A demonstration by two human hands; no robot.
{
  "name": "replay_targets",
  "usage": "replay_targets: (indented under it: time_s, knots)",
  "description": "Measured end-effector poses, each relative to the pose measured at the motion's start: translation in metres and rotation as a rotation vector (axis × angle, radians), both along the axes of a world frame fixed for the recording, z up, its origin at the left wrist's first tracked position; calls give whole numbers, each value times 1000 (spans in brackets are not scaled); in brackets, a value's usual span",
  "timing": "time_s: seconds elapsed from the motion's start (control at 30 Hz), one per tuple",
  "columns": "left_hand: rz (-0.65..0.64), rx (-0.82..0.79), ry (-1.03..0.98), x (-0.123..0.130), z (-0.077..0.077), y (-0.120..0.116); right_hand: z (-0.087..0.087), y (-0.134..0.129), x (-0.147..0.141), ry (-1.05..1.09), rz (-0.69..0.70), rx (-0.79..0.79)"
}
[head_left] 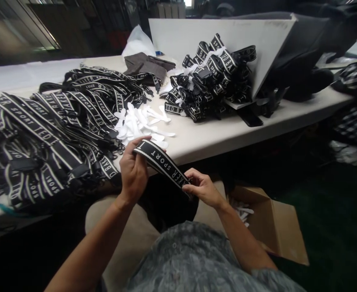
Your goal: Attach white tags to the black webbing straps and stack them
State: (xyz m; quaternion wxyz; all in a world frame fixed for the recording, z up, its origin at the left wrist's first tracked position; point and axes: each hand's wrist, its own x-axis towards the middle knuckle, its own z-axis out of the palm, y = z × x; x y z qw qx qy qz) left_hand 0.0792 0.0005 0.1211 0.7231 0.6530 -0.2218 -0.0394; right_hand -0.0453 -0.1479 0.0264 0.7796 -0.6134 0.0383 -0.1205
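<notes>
A black woven strap (163,162) with white edge stripes and white lettering stretches between my two hands over my lap. My left hand (134,170) is closed round its upper end, at the table's front edge. Lower and to the right, my right hand (204,187) pinches the other end between thumb and fingers. Just beyond my left hand lies a heap of white plastic strips (138,121). Many more lettered straps (53,117) are piled on the left of the table. Another bunch of straps (211,77), folded and bound with white strips, sits to the right.
The pale table (193,140) runs across in front of me. A white board (227,36) stands behind the bound straps, with a dark flat object (250,117) near its foot. An open cardboard box (288,231) holding white strips is below right. A brown cloth (148,65) lies farther back.
</notes>
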Motion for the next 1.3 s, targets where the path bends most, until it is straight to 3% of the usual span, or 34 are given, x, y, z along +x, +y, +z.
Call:
replay_targets:
  time_s: [0.1,0.2,0.33,0.53,0.63,0.73,0.9,1.17,1.3]
  knots:
    - [19,-72,-6,0,6,-6,1,-1,17,-111,-63,-61]
    - [-38,-119,71,0,12,-13,-1,-2,30,-135,18,-62]
    - [-66,-114,121,4,14,-17,-16,7,36,-15,226,121]
    - [20,125,-121,36,2,-3,-52,29,26,135,228,452]
    - [21,102,30,55,-9,3,-62,35,17,252,263,510]
    - [141,-40,227,72,-25,6,-64,35,10,320,320,524]
    - [281,-42,185,91,-45,19,-59,26,10,313,320,555]
    - [342,-110,75,113,-49,41,-58,15,15,335,352,546]
    - [370,-165,208,121,-50,43,-58,19,17,350,280,563]
